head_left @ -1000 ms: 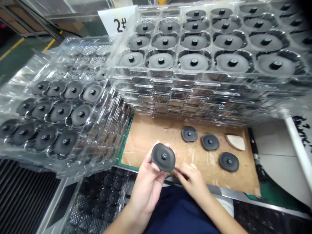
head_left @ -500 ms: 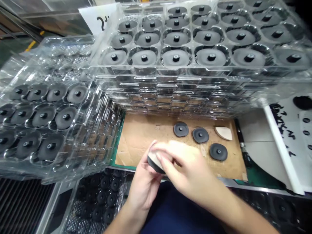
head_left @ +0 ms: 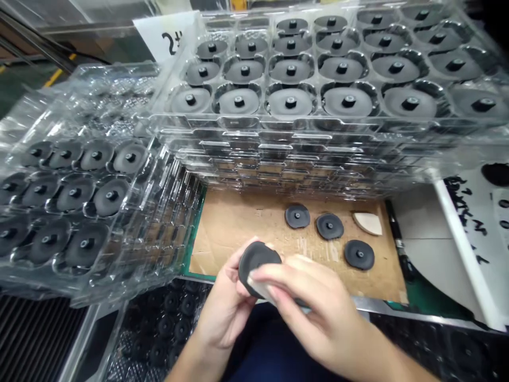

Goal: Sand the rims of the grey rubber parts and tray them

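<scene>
My left hand (head_left: pixel 226 305) is closed around the edge of a black rounded disc (head_left: pixel 257 260), its broad dark face turned up toward me. My right hand (head_left: pixel 314 307) pinches a pale pad (head_left: pixel 262 287) against the lower part of that face. The fingers cover much of the pad, so its full shape is hidden. On the cardboard sheet (head_left: pixel 226 223) beyond my hands lie a black disc with a short centre stem (head_left: pixel 297 216), a second one (head_left: pixel 330 226) and a third (head_left: pixel 359 254). A cream wedge-shaped piece (head_left: pixel 368 223) rests near the sheet's right side.
Stacked clear plastic trays (head_left: pixel 278 138) filled with similar discs rise behind the cardboard. Another tray stack (head_left: pixel 135 217) stands to the left. At right are a white panel edge (head_left: pixel 463 249) and a dark pen-like tool (head_left: pixel 397 241). More trayed discs (head_left: pixel 170 313) sit below the bench edge.
The pale pad has slid from across the disc's face to its lower right edge, uncovering the dark surface. My right hand has moved slightly down and right; the left still holds the disc.
</scene>
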`<state>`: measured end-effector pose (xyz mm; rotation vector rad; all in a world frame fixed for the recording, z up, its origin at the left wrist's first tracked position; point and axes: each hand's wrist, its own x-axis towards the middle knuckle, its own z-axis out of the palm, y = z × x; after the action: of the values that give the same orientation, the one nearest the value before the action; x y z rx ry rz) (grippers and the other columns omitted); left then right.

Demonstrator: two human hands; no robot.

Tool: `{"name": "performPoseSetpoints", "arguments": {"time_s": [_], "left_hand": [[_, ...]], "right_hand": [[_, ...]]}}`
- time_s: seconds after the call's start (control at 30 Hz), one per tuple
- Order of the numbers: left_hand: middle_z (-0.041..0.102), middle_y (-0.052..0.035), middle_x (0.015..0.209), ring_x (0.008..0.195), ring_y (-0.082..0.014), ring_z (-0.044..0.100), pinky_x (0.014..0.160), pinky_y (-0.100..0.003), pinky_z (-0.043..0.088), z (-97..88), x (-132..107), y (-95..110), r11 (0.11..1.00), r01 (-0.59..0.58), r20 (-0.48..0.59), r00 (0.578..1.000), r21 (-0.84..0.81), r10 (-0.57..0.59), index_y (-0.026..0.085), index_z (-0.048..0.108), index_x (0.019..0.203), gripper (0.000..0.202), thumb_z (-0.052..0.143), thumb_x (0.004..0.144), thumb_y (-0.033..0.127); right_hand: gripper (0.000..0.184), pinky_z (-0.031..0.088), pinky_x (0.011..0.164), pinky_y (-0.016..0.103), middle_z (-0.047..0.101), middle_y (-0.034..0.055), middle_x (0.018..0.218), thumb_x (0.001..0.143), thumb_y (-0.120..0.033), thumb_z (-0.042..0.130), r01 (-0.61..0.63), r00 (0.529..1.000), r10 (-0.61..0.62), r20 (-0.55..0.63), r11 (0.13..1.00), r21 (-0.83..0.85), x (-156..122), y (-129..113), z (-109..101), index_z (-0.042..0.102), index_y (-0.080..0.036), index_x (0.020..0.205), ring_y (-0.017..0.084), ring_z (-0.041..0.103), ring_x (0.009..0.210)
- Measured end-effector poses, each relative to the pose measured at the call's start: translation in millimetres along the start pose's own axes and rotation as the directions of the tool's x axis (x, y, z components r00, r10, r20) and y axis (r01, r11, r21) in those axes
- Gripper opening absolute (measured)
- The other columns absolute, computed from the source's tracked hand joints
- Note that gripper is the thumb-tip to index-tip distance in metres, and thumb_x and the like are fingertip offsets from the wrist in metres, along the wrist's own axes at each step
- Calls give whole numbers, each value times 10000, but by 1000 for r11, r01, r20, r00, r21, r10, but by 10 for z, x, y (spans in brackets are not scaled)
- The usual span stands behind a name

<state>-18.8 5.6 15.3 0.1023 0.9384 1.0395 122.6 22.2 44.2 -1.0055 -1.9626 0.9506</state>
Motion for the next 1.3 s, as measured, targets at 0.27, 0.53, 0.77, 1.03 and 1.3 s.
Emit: {"name": "performPoseSetpoints", "arguments": {"time_s": [0.27, 0.53, 0.77, 1.03, 1.3], "left_hand": [[706, -11, 986, 897, -154, 640, 814, -222, 497, 18, -19, -51, 993, 116, 128, 985, -28, -111, 208, 685, 1011, 405, 770, 619, 151], [676, -67, 1098, 970, -258, 658, 741, -290, 564, -133, -64, -19, 973, 202, 281, 946, -114, -163, 214, 662, 1064, 505, 785, 600, 371], [682, -72, 1071, 932, -271, 673, 694, -285, 576, -148, -28, -6, 962, 240, 276, 941, -130, -198, 214, 656, 1058, 614, 834, 496, 388], [700, -59, 1082, 1037, -216, 631, 889, -278, 503, -153, 64, -84, 958, 123, 70, 992, -260, -108, 222, 651, 1101, 568, 786, 575, 386], [696, -75, 1122, 1055, -212, 630, 975, -314, 449, -162, 67, -114, 931, 86, -5, 996, -355, -94, 251, 629, 1170, 403, 596, 790, 379]], "right_hand": [[250, 336, 596, 286, 566, 12, 645, 908, -125, 428, 129, 991, -135, 3, 936, -329, 52, -2, -231, 670, -177, 937, 143, 456, 602], [210, 445, 697, 272, 658, 24, 860, 917, -219, 472, -162, 986, 158, -57, 983, -85, 49, 551, -159, 658, -215, 1014, 144, 575, 774], [265, 528, 730, 362, 603, 92, 937, 890, -222, 453, -383, 924, 368, -106, 893, -237, -653, 1014, 407, 669, -184, 1038, 203, 605, 841], [320, 496, 827, 471, 530, 157, 1160, 860, -255, 531, -356, 934, 317, -164, 867, -349, -818, 1094, 578, 610, -189, 1162, 274, 540, 1007], [279, 541, 669, 317, 641, 96, 848, 905, -271, 477, -326, 942, 293, -163, 917, -231, -817, 1064, 568, 647, -123, 1070, 177, 622, 733]]}}
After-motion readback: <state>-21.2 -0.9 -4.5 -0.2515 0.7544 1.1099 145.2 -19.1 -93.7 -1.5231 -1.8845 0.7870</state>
